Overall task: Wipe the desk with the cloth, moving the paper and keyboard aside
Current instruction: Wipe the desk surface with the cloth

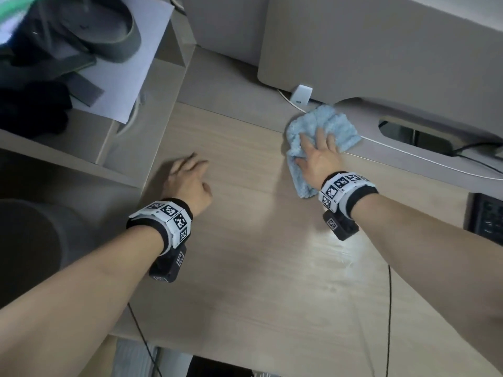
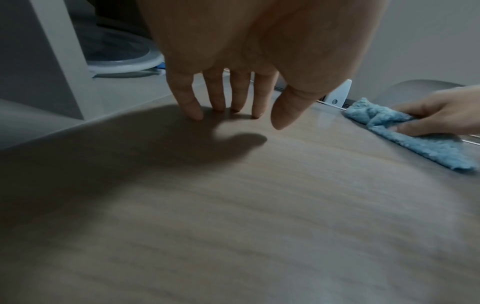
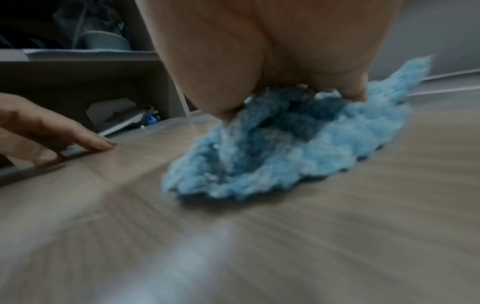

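I see bare desk (image 1: 245,240) between my hands and toward me. The shelf unit (image 1: 152,110) walls the left; the monitor base (image 1: 408,63) and white cable (image 1: 424,159) block the back, the keyboard (image 1: 487,219) the right edge.

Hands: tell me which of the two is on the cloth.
The right hand. Its spread fingers press the blue cloth flat on the desk near the back edge. The left hand only touches bare wood with its fingertips, holding nothing.
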The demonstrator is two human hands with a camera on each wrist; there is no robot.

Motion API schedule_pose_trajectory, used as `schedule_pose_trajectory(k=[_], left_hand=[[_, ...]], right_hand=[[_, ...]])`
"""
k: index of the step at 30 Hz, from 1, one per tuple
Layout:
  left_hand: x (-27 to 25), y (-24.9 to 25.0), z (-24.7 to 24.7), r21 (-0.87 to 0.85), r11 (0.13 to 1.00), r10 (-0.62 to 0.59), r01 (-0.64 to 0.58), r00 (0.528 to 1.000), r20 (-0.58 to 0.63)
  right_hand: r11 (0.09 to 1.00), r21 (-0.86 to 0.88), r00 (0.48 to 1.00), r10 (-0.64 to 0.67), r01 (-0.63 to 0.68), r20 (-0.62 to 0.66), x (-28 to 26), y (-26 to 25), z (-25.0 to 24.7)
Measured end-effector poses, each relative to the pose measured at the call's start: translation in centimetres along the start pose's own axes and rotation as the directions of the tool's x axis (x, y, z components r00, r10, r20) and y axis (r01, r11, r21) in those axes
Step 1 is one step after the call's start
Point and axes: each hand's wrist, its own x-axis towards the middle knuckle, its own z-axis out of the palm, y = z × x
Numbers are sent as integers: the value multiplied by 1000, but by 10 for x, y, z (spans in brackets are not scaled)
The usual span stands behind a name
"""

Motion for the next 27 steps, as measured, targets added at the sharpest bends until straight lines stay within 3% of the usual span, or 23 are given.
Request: schedule_pose_trajectory(k=[2,4,6,9,14,16,18,20,21,25,27], left_hand=[[1,0,-2,-20,1000,0,1,1000,27],[3,-1,-7,-61,998,-18,21,999,49],[2,-4,-11,-81,994,-67,71,996,52],[-4,-10,-14,-45,984,-172,173,985,25],[-13,-22,-9,35,974,-225,224,974,30],[-13,-22,-12,26,971,-238,237,970,44],[-9,-20,-16,-9,967,-256,256,966,42],[-7,-21,-16,-41,966,-253,255,967,35],[-7,-24,-14,-51,967,-247,248,969,24],[-10,-37,-5,-47,978,-203,203,979,7],[-13,-40,-1,-22,984,-178,178,984,0]], right_hand=[[979,4,979,-204,204,22,-1,-35,7],[914,-57,914,-397,402,79,-5,-61,20],[878,-100,882,-456,468,121,0,-64,24],[872,-114,879,-469,477,91,33,-57,9],[944,-61,946,-324,324,17,87,-95,-19],[894,-94,898,-436,439,47,65,-110,-5],[794,-121,803,-587,596,105,33,-109,16],[740,-119,749,-643,662,163,30,-94,20],[743,-124,752,-641,658,151,42,-92,15],[883,-100,888,-461,459,5,112,-117,-15],[908,-117,915,-404,402,9,130,-146,-23]])
